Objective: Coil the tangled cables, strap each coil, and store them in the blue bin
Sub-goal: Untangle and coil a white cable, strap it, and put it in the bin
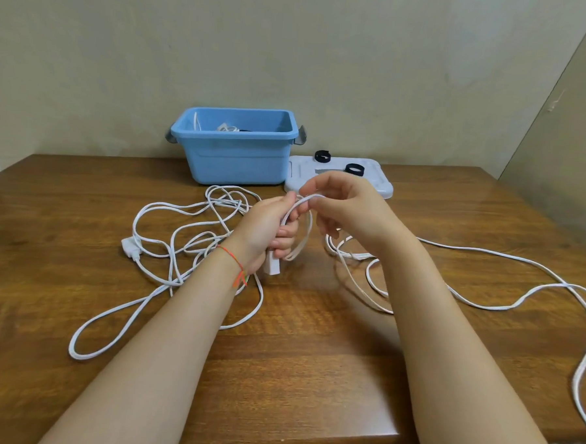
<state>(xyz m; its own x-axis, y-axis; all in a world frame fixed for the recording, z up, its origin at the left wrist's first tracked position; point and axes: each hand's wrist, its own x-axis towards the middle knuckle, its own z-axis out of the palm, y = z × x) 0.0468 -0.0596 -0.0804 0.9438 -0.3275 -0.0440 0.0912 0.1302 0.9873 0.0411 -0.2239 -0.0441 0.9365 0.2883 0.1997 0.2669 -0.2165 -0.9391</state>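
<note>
1. My left hand grips a small coil plus its white plug, in front of the bin.
2. My right hand pinches the loop's top.
3. Tangled cable lies front-left of the bin.
4. Two straps sit on the lid, right of the bin.

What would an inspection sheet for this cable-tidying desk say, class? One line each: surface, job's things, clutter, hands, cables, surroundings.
Surface: wooden table, bare at the near edge.
Job's things: blue bin at the back, open, some items inside; two black straps on the white lid beside it.
Clutter: nothing seen.
Hands: left hand grips the starting coil and a plug end; right hand pinches the loop's top.
Cables: white cable tangled at left; a long run trails right to the table edge.
Surroundings: plain beige wall.
</note>
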